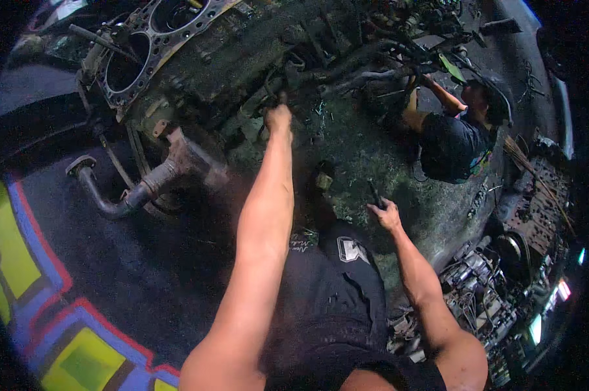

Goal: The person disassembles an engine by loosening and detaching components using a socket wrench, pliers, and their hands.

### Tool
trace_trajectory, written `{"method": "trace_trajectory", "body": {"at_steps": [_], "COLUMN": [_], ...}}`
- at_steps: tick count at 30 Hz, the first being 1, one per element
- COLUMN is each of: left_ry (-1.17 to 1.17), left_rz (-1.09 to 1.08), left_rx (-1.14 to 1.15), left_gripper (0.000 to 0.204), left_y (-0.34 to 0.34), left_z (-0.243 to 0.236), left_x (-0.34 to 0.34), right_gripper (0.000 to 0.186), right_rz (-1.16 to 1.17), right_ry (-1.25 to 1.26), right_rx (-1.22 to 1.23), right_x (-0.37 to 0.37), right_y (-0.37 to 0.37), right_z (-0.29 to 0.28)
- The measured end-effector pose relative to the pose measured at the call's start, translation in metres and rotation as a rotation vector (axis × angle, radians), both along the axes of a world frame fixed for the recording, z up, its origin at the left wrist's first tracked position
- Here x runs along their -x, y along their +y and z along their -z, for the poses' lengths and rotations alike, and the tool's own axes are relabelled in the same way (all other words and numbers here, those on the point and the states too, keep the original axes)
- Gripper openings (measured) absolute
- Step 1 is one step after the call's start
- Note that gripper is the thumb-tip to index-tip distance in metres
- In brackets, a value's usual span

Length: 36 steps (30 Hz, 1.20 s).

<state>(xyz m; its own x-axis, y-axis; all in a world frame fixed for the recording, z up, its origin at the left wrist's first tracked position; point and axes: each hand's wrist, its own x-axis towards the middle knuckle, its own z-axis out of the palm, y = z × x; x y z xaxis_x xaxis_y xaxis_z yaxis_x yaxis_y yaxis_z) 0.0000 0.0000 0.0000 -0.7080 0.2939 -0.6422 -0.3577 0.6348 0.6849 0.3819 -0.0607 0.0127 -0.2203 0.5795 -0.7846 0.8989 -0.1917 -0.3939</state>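
My left hand (pixel 278 117) is raised at the lower side of a greasy engine block (pixel 255 39), its fingers closed on or against a dark part that I cannot make out. The block's top face carries large round bores (pixel 122 88). My right hand (pixel 387 214) is lower on the right, closed round a short dark rod-like tool (pixel 374 192), held apart from the engine over the stained floor (pixel 340 176). A rusty exhaust pipe (pixel 112 205) with flanges stands left of my left forearm.
A crouching co-worker (pixel 457 146) in dark clothing reaches into hoses and parts at the upper right. Greasy engine parts (pixel 476 300) and a rusty plate (pixel 535 215) lie along the right. A painted panel in yellow, blue and red (pixel 79 358) curves along the lower left.
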Motion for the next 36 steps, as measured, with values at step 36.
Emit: {"method": "trace_trajectory", "body": {"at_steps": [36], "left_ry": [-0.641], "left_rz": [-0.359], "left_rx": [-0.616], "left_gripper": [0.021], "left_y": [-0.113], "left_z": [-0.055], "left_x": [-0.204], "right_gripper": [0.042], "right_rz": [0.146], "right_ry": [-0.197], "right_rx": [-0.094], "right_x": [-0.044], "right_y": [-0.027], "right_z": [0.008]}}
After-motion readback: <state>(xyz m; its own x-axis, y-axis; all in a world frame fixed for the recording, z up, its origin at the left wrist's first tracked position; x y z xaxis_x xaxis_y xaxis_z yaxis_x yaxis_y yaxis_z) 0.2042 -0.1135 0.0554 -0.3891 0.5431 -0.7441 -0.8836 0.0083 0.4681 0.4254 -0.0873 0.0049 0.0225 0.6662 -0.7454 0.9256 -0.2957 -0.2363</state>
